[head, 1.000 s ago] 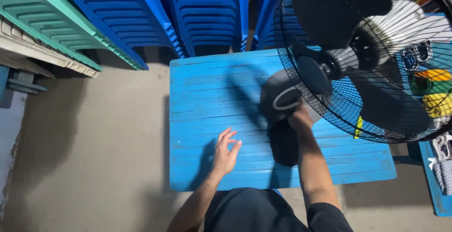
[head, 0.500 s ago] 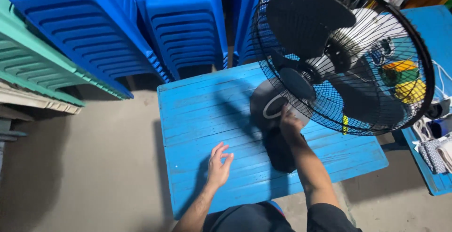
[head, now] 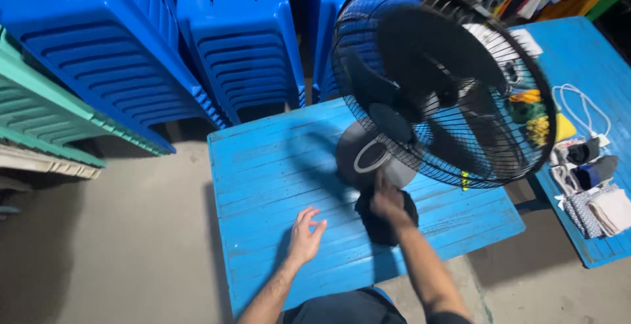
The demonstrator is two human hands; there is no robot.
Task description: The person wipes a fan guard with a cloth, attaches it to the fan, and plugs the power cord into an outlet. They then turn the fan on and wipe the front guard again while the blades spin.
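Resting flat on the blue wooden table [head: 276, 166], the left hand [head: 304, 235] is lying with its fingers spread and open, and it is holding nothing. The right hand [head: 389, 200] is sitting on the dark round base [head: 386, 217] of the black fan [head: 442, 84], close under the grey motor housing [head: 369, 156]; its fingers are bending over the base, but I cannot tell if they are really gripping it or only pressing on it. The fan is standing on the right half of the table, and its wire cage is leaning out over the right edge of the table, with the black blades showing behind the wires. The two hands are near each other but they are not touching. Behind the table, stacks of blue plastic chairs [head: 240, 41] are standing in a row, and a green stack [head: 39, 114] is showing at the left edge. At the right side, a second blue surface [head: 591, 54] is carrying folded cloths [head: 601, 209], a white cable [head: 585, 110] and some small yellow and green things [head: 536, 117] that are partly hiding behind the cage. The floor [head: 118, 245] around the table is grey concrete.
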